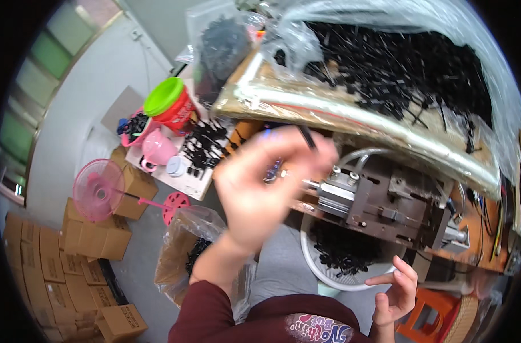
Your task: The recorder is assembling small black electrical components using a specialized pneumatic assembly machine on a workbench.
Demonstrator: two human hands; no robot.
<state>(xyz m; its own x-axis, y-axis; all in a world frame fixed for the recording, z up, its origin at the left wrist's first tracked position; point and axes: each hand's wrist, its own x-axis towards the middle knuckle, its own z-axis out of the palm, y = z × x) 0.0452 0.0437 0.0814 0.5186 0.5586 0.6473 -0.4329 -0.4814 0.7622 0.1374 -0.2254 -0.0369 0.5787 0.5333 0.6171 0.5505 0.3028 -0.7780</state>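
My left hand (254, 186), smeared by motion, is raised at the left end of a dark metal machine fixture (397, 200). Its fingers curl together around a short black stick-like piece (308, 138), which pokes up at the fingertips. A silver air cylinder (336, 197) with clear hoses sits just right of that hand. My right hand (398, 291) is low on the right, below the fixture, fingers apart and nothing in them. Close by, under the fixture, a white basket (312, 263) holds many small black parts (346, 251).
Above the fixture, a plastic-lined tray (380, 123) is heaped with black pieces (409, 68). On the left, a white table (186, 180) carries a red bucket (177, 114), a pink jug (157, 148) and black parts. A pink fan (100, 191), cartons (94, 234) and an orange stool (423, 314) stand around.
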